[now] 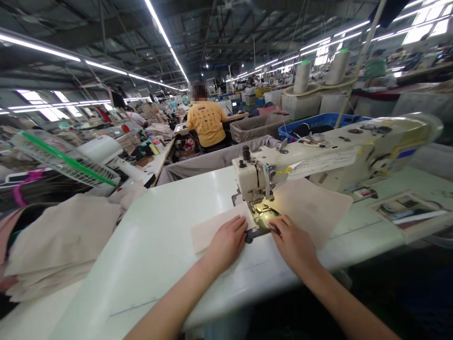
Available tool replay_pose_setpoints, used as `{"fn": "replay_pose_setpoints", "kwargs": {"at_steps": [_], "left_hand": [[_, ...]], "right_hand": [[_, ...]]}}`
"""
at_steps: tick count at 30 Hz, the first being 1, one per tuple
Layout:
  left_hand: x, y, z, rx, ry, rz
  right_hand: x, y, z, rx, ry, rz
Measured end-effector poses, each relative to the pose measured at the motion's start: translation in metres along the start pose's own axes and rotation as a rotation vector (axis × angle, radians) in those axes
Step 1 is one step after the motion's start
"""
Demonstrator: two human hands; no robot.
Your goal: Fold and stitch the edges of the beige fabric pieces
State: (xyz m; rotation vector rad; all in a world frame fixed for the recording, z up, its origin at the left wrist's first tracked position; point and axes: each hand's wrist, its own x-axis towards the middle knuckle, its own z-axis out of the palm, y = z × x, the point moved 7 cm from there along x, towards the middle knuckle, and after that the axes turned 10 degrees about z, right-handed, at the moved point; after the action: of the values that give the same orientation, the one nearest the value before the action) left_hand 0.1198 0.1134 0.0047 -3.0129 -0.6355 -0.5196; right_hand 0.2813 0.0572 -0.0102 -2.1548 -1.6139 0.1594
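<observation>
Your beige fabric piece (207,231) lies under your left hand (228,242), which rests palm down, fingers extended. Your right hand (293,242) curls its fingers toward the thumb beside the needle plate (262,220); whether it grips anything, I cannot tell. Best press lightly, keep the fabric flat, and hold your fingertips clear of the sewing machine's (249,182) head. Beyond your right hand spreads a beige panel (316,210). The pale green table (170,222) surrounds both hands; ahead, a person in yellow (207,123) sits in the lit workshop.
</observation>
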Motion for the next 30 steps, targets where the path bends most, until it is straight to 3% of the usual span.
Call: {"fn": "replay_pose_setpoints", "kwargs": {"at_steps": [6,17,19,20,23,25,26,28,30], "left_hand": [[-0.020,0.022,-0.005,-0.016,-0.088,0.031],[0.003,0.017,-0.012,0.088,-0.249,-0.192],[0.003,0.006,-0.029,0.006,-0.157,-0.288],[0.000,-0.004,-0.042,-0.053,-0.052,-0.370],[-0.027,-0.045,-0.087,-0.216,0.435,-0.671],[-0.052,-0.066,-0.101,-0.252,0.723,-0.777],[-0.061,-0.072,-0.102,-0.213,0.784,-0.777],[-0.065,-0.073,-0.093,-0.076,0.690,-0.662],[-0.058,-0.062,-0.069,0.007,0.430,-0.452]], "right_hand": [[-0.001,0.004,-0.002,0.062,0.026,-0.014],[-0.002,0.005,-0.003,0.099,0.043,-0.022],[-0.002,0.005,-0.003,0.103,0.030,-0.018],[-0.002,0.005,-0.003,0.103,0.024,-0.019],[-0.002,0.005,-0.002,0.106,0.014,-0.018],[-0.002,0.006,-0.003,0.118,0.023,-0.012],[-0.002,0.006,-0.003,0.128,0.030,-0.011],[-0.002,0.008,-0.003,0.154,0.048,-0.007],[-0.001,0.010,-0.004,0.188,0.069,0.002]]}}
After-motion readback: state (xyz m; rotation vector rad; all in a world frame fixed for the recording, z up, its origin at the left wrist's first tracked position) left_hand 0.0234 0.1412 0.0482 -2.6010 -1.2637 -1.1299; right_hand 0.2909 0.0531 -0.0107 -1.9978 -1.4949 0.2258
